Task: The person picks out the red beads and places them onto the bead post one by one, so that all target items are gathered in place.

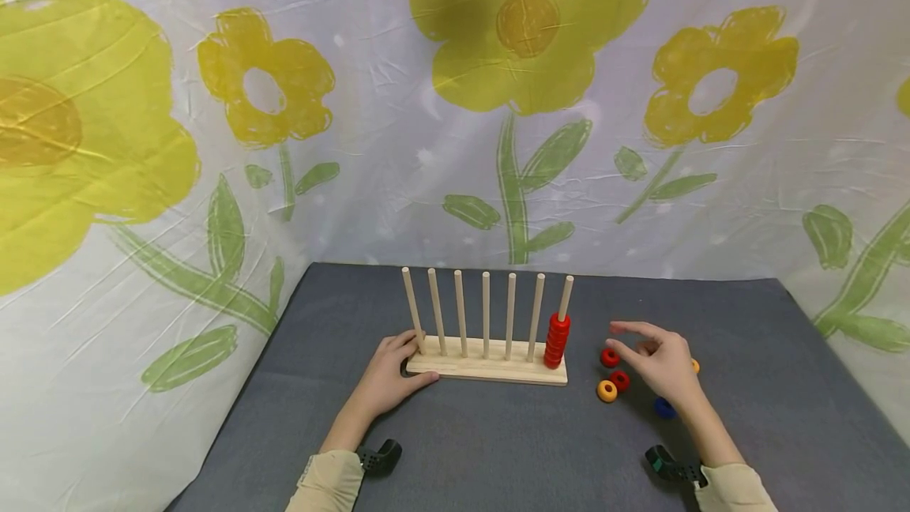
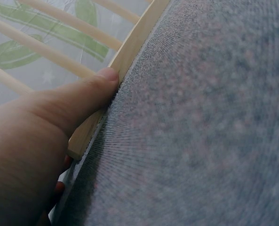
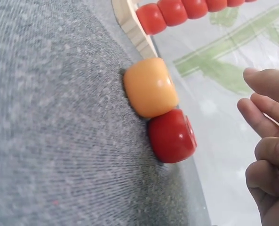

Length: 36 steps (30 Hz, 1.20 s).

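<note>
A wooden peg stand [image 1: 490,370] has several upright pegs along its base. Several red beads [image 1: 558,342] are stacked on its rightmost peg. My left hand [image 1: 386,376] grips the base's left end, thumb [image 2: 94,92] along the front edge and fingers partly hidden behind. My right hand [image 1: 663,366] is above the table right of the stand, holding nothing, with thumb and index finger apart. Near its fingertips lies a red bead [image 1: 606,361]. Another red bead [image 3: 172,136] touches an orange bead [image 3: 149,88] in the right wrist view.
A blue bead [image 1: 664,408] lies beneath my right wrist. Another orange bead [image 1: 696,367] shows partly behind that hand. A dark cloth covers the table [image 1: 512,449], and a flower-printed curtain [image 1: 384,180] hangs behind it.
</note>
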Tool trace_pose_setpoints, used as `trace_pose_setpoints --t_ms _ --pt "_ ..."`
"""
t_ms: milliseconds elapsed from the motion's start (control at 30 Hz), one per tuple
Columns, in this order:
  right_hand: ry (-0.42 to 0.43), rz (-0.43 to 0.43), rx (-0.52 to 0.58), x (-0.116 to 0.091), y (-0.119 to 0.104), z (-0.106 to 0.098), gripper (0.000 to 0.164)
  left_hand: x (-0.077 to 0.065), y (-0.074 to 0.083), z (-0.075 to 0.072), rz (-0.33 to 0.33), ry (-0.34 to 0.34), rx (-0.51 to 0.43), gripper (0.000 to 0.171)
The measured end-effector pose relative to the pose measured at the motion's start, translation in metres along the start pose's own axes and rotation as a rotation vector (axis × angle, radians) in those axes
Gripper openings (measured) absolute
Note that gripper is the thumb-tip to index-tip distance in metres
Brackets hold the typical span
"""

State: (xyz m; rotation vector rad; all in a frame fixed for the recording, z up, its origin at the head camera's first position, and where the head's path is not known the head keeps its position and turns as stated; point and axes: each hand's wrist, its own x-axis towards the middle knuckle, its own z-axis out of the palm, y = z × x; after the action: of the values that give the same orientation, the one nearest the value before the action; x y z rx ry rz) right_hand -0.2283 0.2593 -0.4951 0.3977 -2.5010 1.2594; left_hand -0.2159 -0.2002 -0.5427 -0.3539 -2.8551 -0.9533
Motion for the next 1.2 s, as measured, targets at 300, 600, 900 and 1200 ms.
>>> trace_pose_setpoints --t_ms 300,600,900,1200 --pt "-0.007 -0.003 -0.042 -0.001 0.007 0.003 0.03 0.001 0.0 0.0 0.0 0.002 -0.001 0.076" --pt "-0.026 0.003 -0.101 -0.004 0.013 0.004 0.032 0.001 0.001 -0.001 0.001 0.0 -0.004 0.077" --pt "-0.085 0.034 -0.085 -0.004 0.016 0.001 0.032 0.001 0.0 -0.001 0.004 0.003 -0.007 0.077" --pt "-0.125 0.063 -0.097 -0.006 0.02 0.001 0.032 0.0 -0.001 0.0 0.001 -0.005 -0.007 0.078"
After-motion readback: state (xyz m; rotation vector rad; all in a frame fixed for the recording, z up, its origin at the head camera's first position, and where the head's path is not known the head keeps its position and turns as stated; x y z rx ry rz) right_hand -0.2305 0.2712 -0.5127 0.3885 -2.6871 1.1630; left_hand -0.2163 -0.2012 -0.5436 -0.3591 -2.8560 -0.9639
